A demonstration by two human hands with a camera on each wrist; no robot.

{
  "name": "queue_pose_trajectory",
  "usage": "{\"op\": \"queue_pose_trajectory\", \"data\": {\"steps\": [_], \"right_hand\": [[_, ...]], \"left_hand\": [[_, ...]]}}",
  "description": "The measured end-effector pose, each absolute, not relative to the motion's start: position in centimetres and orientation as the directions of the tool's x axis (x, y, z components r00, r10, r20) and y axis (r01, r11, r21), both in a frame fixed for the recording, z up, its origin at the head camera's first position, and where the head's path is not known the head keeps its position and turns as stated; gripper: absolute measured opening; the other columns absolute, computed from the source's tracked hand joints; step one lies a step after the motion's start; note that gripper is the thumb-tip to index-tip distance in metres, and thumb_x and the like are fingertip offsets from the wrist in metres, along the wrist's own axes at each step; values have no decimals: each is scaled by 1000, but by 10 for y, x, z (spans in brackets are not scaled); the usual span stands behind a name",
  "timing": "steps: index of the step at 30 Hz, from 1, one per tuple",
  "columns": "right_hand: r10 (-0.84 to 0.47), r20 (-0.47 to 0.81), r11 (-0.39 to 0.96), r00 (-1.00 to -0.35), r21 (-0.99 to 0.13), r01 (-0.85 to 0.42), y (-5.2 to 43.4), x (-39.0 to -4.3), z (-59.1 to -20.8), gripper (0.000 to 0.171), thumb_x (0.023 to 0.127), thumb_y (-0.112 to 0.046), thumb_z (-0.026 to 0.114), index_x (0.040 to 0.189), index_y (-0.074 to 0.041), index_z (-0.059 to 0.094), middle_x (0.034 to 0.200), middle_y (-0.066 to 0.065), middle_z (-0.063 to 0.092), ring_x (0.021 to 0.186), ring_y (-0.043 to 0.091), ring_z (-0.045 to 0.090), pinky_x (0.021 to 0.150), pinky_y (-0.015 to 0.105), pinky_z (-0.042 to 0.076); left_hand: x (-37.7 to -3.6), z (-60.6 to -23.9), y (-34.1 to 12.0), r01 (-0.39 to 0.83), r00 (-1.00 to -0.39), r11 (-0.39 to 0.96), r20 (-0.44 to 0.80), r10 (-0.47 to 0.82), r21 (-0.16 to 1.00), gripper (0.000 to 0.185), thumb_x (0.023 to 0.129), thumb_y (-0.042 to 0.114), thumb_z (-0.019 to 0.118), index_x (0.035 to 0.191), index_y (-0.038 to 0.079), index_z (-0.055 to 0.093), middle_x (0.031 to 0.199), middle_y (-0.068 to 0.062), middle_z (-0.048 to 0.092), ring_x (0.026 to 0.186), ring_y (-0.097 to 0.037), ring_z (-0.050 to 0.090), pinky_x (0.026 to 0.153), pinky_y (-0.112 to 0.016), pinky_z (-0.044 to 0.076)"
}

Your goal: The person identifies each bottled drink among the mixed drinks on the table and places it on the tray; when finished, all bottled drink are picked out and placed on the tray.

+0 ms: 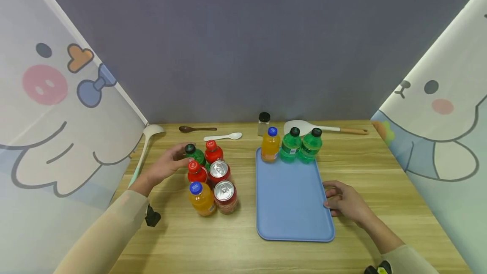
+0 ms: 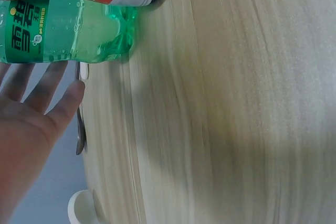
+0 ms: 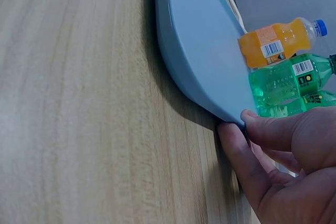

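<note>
Wood-grain table (image 1: 380,172) between cartoon-printed curtains (image 1: 57,109).

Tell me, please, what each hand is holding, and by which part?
Right hand pinches the blue tray by its right rim. Left hand touches the green bottle; a closed grip cannot be told.

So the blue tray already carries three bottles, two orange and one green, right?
Not quite. The head view shows the blue tray carrying three bottles, but only one is orange; the other two are green. The right wrist view shows the same row.
</note>
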State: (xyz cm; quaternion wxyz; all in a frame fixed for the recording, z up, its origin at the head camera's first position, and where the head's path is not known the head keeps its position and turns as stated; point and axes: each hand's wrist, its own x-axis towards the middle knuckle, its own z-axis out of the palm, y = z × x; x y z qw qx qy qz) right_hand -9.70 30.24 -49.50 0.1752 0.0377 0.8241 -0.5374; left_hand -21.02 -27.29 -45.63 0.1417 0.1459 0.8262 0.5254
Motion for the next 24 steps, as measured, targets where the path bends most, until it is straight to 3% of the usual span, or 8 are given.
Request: {"op": "queue_pose_trajectory", "data": {"steps": [5, 13, 24], "right_hand": [[-125, -324, 422, -938, -873, 246, 303, -97, -495, 66, 90, 3, 73, 148, 6, 43, 115, 23, 59, 87, 24, 67, 66, 38, 63], [-130, -324, 413, -937, -877, 245, 303, -96, -496, 66, 90, 2, 74, 148, 6, 43, 116, 23, 59, 88, 24, 68, 66, 38, 63], [-126, -330, 405, -936, -878, 255, 303, -96, -494, 67, 89, 2, 74, 148, 6, 43, 114, 23, 59, 87, 22, 67, 66, 38, 63]], "left_hand": [[-211, -457, -273, 111, -917, 409, -66, 395, 906, 58, 102, 25, 66, 152, 4, 46, 146, -20, 56, 134, -42, 53, 108, -54, 49], [-208, -462, -274, 101, -939, 430, -57, 340, 897, 49, 102, 25, 67, 145, 6, 53, 141, -19, 60, 124, -35, 60, 98, -31, 53], [-200, -465, -268, 131, -946, 349, 13, 322, 928, 48, 103, 24, 65, 146, 6, 53, 152, -22, 49, 127, -43, 61, 90, -31, 60]]}}
